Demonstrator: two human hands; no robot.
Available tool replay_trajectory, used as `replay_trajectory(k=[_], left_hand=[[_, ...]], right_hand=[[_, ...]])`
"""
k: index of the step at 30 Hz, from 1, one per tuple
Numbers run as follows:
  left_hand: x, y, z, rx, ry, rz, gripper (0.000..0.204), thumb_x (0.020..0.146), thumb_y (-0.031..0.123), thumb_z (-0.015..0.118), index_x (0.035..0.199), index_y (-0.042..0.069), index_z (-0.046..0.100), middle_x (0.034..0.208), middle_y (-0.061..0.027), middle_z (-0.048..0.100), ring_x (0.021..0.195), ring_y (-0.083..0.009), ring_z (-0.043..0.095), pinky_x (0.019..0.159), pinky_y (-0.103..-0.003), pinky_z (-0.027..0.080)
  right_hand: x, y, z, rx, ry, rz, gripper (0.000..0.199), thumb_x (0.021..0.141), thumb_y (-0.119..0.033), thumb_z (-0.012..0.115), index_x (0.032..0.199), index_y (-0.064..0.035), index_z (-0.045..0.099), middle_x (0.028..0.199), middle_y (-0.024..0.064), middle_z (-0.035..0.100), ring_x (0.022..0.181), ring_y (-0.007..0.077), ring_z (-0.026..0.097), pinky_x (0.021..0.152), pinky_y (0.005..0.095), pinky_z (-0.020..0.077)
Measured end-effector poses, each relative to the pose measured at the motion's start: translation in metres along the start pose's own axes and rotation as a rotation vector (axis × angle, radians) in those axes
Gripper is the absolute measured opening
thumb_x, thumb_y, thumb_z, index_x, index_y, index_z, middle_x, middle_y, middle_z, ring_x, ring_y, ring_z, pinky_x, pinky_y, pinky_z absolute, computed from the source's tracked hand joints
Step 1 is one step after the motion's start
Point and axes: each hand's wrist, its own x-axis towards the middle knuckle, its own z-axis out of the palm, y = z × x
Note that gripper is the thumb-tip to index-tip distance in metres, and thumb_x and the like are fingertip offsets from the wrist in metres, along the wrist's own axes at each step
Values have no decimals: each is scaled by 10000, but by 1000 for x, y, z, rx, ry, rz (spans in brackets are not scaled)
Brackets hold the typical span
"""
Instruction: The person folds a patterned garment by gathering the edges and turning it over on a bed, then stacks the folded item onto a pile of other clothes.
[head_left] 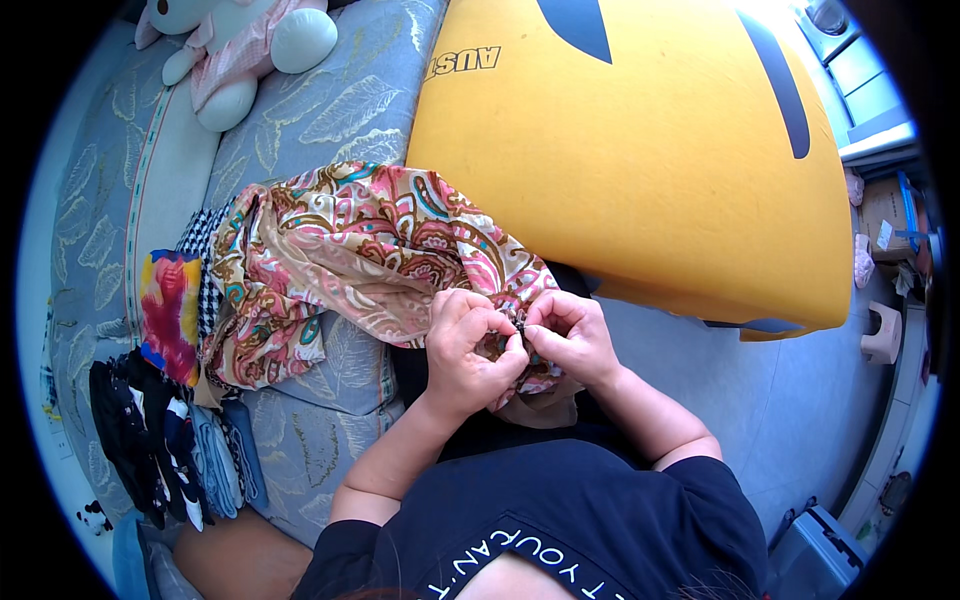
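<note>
Pink, brown & teal paisley cloth w/ a pale beige underside, soft and thin-looking, lies bunched from centre-left of the frame to the middle, where both hands have its narrow end. L. hand: thumb & forefinger pinched on the cloth by a small dark bit; R. hand pinches the same spot from the other side, fingertips nearly meeting. Can't tell if that bit is a button, hook or whatever, too small & half covered by fingers.

Dark tee at bottom centre has white lettering round the neck, partly cut off by the frame's lower edge. Big smooth yellow cover, top centre to upper rt., has dark curved patches & a few dark letters upside down; its top is cut off.

Sofa on the lt.: grey-blue fabric w/ leaf outlines. On it, a houndstooth cloth mostly hidden under the paisley, a red-yellow cloth, then folded dark clothes & denim, lower lt. Plush toy in pink check, upper lt., head cut off. Far rt.: pale plastic stool, cardboard box w/ white label, unreadable.
</note>
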Motion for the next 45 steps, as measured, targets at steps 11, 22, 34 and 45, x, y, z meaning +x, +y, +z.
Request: replay_trajectory(k=[11,22,34,45], left_hand=[[-6,-15,-6,-1031,-52,-743,36,847,38,638,870,30,612,825,15,593,730,-34,522,666,-187,425],[-12,-14,-8,-935,-192,-739,364,800,-20,691,1122,7,524,1000,-42,587,852,-82,585,773,-219,492],[-16,-6,-13,-655,-398,-522,170,835,40,689,985,-23,642,847,-6,652,748,-45,585,678,-203,483],[5,21,-55,91,248,51,125,741,38,732,826,27,641,780,-100,633,682,-208,611,622,-300,466]], right_hand=[[2,-6,2,-31,16,-48,175,818,-96,702,938,-4,613,839,-6,576,733,45,517,659,201,436],[1,1,12,22,190,-258,266,844,104,554,1083,2,496,998,68,593,911,102,603,804,239,504],[-11,-24,4,-25,261,-296,347,831,109,554,1154,0,487,993,55,575,798,75,575,704,202,485],[-17,-69,0,-1109,437,-750,323,680,10,644,992,-67,610,846,102,610,717,272,622,605,355,511]])
